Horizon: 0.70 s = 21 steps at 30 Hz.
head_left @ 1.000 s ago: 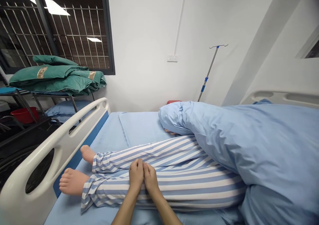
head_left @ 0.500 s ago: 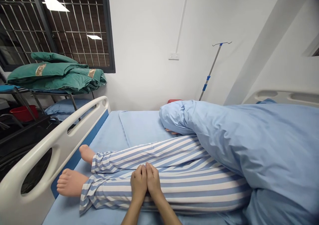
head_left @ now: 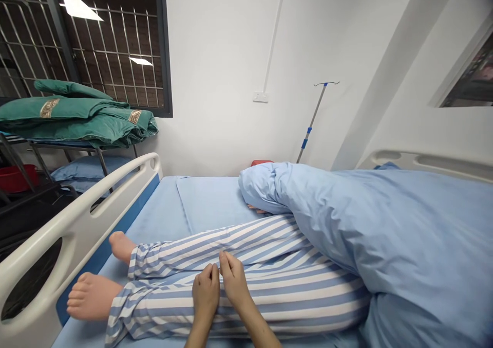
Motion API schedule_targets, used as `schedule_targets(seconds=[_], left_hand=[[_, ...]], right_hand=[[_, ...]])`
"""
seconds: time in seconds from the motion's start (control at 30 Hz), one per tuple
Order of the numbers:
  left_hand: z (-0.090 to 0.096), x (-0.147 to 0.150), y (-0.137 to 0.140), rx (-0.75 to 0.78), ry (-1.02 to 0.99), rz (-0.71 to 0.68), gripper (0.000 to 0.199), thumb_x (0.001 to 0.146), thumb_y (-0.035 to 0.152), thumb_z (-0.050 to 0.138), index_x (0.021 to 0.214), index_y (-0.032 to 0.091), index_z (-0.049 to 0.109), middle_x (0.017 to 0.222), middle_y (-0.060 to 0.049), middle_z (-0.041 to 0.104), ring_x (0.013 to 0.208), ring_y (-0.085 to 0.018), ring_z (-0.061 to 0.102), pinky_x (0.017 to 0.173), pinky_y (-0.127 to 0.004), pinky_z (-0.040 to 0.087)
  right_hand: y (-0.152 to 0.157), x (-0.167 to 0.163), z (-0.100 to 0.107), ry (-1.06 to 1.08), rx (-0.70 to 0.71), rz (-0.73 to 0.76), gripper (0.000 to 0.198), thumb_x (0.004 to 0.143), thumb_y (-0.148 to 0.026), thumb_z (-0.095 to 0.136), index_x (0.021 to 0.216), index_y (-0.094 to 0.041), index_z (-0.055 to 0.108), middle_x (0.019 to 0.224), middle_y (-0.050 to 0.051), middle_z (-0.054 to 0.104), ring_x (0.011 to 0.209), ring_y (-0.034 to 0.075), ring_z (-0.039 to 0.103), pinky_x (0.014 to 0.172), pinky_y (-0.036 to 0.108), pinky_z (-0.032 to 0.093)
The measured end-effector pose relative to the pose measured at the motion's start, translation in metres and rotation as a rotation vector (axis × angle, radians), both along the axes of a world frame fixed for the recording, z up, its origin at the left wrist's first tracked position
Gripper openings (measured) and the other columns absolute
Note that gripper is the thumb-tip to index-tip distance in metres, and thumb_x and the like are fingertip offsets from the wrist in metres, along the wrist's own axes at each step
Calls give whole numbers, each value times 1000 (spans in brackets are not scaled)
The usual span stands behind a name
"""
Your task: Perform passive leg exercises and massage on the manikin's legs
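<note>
The trousers (head_left: 300, 289) were soft, matt cloth, rumpled at the cuffs; the quilt (head_left: 393, 224) was creased cloth, the sheet (head_left: 211, 196) smoother. To my eye, the feet (head_left: 92, 296) had a smooth, rubbery surface. The footboard (head_left: 76, 230) looked like slick plastic, softly shiny, the pole (head_left: 315, 114) bare metal, the green bedding (head_left: 73, 124) velvety, the window (head_left: 111, 34) glossy glass.

Striped trousers (head_left: 300, 291), blue and white, lie stretched out straight and lightly creased — bunched above two bare feet (head_left: 94, 296) at the end away from the quilt (head_left: 416, 235), their upper part hidden beneath it.
</note>
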<state>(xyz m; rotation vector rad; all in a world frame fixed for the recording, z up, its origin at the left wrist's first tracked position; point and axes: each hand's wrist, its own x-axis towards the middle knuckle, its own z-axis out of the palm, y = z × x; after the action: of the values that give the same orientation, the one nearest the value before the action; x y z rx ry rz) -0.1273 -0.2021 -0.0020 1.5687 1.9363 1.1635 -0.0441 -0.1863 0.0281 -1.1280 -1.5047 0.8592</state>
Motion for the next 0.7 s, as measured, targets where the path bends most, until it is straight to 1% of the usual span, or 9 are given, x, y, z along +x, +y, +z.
schedule_targets(seconds=[0.1, 0.17, 0.23, 0.4, 0.47, 0.53, 0.63, 0.7], left_hand=[[-2, 0, 0, 3, 6, -13, 35, 85, 37, 31, 57, 21, 43, 55, -1, 55, 55, -14, 48, 57, -24, 28], [-2, 0, -1, -1, 8, -8, 35, 85, 37, 30, 57, 21, 43, 55, -2, 55, 55, -14, 48, 57, -24, 28], [-2, 1, -1, -4, 19, -13, 35, 85, 37, 31, 57, 21, 43, 54, -1, 55, 54, -14, 48, 56, -24, 28], [-1, 2, 0, -9, 14, -35, 33, 82, 36, 34, 55, 20, 44, 54, -1, 53, 53, -13, 45, 56, -24, 28], [2, 2, 4, -19, -42, -28, 33, 81, 36, 35, 54, 20, 42, 52, 0, 51, 53, -13, 44, 56, -23, 28], [10, 4, 9, -4, -134, -26, 34, 80, 39, 36, 52, 20, 39, 50, 1, 47, 52, -12, 42, 54, -23, 29], [28, 9, 16, 59, -334, -23, 37, 78, 44, 38, 50, 20, 34, 46, 4, 37, 49, -10, 36, 51, -23, 30], [36, 12, 17, 86, -465, -21, 38, 77, 47, 39, 50, 21, 31, 45, 6, 32, 46, -9, 33, 48, -22, 31]], right_hand=[[0, -3, -25, 1, -37, -57, 41, 86, -45, 38, 55, -18, 41, 50, -3, 41, 51, 11, 37, 50, 23, 28], [0, -3, -36, 10, -47, -66, 40, 86, -44, 39, 56, -18, 43, 51, -2, 44, 52, 12, 39, 51, 24, 29], [1, -2, -41, 29, -47, -51, 39, 86, -43, 40, 56, -18, 43, 52, -2, 44, 52, 12, 39, 51, 24, 29], [3, 1, -37, 72, -66, -70, 40, 85, -45, 39, 55, -18, 40, 52, -3, 40, 53, 11, 35, 51, 23, 29], [3, 1, -36, 87, -70, -73, 40, 85, -46, 39, 56, -18, 39, 53, -3, 40, 53, 11, 36, 51, 23, 30], [4, 1, -37, 106, -79, -72, 41, 85, -48, 38, 56, -19, 39, 53, -3, 40, 53, 11, 36, 51, 23, 30], [6, 2, -39, 135, -97, -75, 43, 84, -51, 37, 55, -19, 38, 51, -4, 37, 51, 11, 35, 50, 23, 31], [7, 4, -40, 154, -101, -78, 44, 84, -52, 36, 54, -19, 37, 49, -4, 35, 50, 11, 35, 49, 23, 32]])
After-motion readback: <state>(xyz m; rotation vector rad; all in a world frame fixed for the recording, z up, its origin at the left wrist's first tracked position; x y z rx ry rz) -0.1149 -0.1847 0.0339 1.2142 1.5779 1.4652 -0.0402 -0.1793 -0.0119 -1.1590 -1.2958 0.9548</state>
